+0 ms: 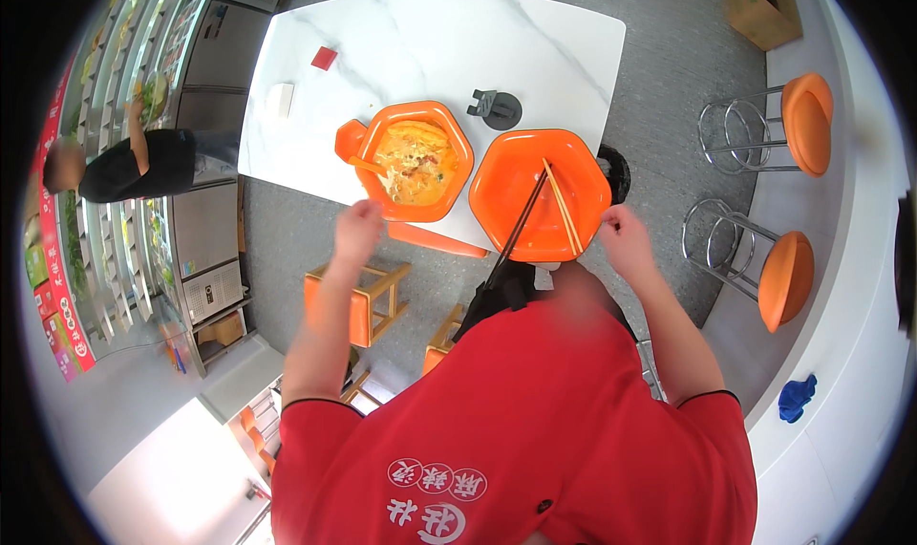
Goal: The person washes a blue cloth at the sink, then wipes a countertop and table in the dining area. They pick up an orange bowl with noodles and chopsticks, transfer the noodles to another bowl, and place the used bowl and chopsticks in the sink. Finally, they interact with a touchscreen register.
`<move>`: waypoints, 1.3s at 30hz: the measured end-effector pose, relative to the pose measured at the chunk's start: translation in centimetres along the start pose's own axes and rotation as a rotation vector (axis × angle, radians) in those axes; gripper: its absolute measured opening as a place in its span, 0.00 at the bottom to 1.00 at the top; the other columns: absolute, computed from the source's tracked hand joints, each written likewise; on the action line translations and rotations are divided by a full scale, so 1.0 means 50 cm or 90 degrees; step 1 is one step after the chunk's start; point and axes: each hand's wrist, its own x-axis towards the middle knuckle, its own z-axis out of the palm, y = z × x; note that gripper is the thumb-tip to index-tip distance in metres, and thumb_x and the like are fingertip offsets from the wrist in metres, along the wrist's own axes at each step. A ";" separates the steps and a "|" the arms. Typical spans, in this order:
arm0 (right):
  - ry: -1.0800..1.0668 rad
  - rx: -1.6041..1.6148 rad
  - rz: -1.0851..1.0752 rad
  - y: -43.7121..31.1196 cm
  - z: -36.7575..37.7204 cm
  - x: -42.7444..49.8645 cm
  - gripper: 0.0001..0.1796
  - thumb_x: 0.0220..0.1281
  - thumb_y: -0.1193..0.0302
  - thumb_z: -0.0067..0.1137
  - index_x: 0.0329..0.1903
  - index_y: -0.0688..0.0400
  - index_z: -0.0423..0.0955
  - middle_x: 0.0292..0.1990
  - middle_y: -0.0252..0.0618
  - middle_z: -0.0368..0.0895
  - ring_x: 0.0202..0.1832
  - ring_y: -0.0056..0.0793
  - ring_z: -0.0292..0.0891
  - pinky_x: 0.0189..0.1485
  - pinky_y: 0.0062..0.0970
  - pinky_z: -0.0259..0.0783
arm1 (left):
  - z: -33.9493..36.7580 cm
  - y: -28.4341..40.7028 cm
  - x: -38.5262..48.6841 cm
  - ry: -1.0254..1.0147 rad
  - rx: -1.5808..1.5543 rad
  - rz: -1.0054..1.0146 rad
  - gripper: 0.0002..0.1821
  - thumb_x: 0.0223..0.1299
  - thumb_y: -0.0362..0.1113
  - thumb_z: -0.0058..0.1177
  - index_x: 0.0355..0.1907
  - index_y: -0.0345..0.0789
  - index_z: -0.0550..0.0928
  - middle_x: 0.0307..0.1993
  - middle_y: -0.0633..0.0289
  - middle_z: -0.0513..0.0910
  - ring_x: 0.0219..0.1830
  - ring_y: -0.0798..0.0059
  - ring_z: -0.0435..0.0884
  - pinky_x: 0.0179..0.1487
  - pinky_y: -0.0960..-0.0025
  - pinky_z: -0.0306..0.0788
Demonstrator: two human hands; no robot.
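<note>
My left hand (359,231) hovers, fingers curled, at the near left rim of an orange hexagonal bowl (458,176) of creamy soup. An orange spoon (367,166) rests across that bowl's left rim, and a small orange dish (349,139) adjoins it. To the right, a larger orange hexagonal bowl (505,176) sits at the table's near edge. Inside it lean a pair of light wooden chopsticks (562,205) and a dark pair (526,215) that sticks out over the near rim. Beside its right rim is my right hand (625,235), fingers bent; contact with the rim is unclear.
On the white marbled table (444,43) stand a grey round-based stand (499,109), a red square (324,58) and a white box (281,101). Orange stools (808,126) line the right wall; a wooden stool (358,305) is near left. Another person (143,165) reaches into the display shelves.
</note>
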 end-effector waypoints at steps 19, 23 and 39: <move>0.039 -0.195 0.147 -0.036 -0.122 -0.038 0.15 0.60 0.63 0.56 0.36 0.64 0.81 0.28 0.53 0.83 0.31 0.48 0.83 0.37 0.44 0.75 | -0.139 0.025 0.363 0.066 0.358 0.182 0.19 0.60 0.36 0.52 0.54 0.38 0.84 0.50 0.53 0.85 0.53 0.57 0.83 0.58 0.60 0.75; -0.003 -0.183 0.277 0.086 -0.123 -0.003 0.15 0.57 0.65 0.56 0.34 0.67 0.81 0.27 0.55 0.82 0.29 0.42 0.81 0.36 0.40 0.75 | -0.130 -0.029 0.403 -0.098 0.236 0.170 0.20 0.55 0.41 0.65 0.49 0.34 0.85 0.38 0.56 0.88 0.41 0.68 0.85 0.47 0.66 0.77; 0.058 -0.183 0.335 0.367 0.055 0.249 0.34 0.62 0.46 0.59 0.43 0.72 0.83 0.46 0.70 0.83 0.51 0.64 0.81 0.54 0.46 0.75 | -0.086 0.180 0.011 -0.047 0.345 0.349 0.08 0.58 0.29 0.64 0.40 0.35 0.84 0.32 0.60 0.82 0.31 0.66 0.82 0.35 0.64 0.76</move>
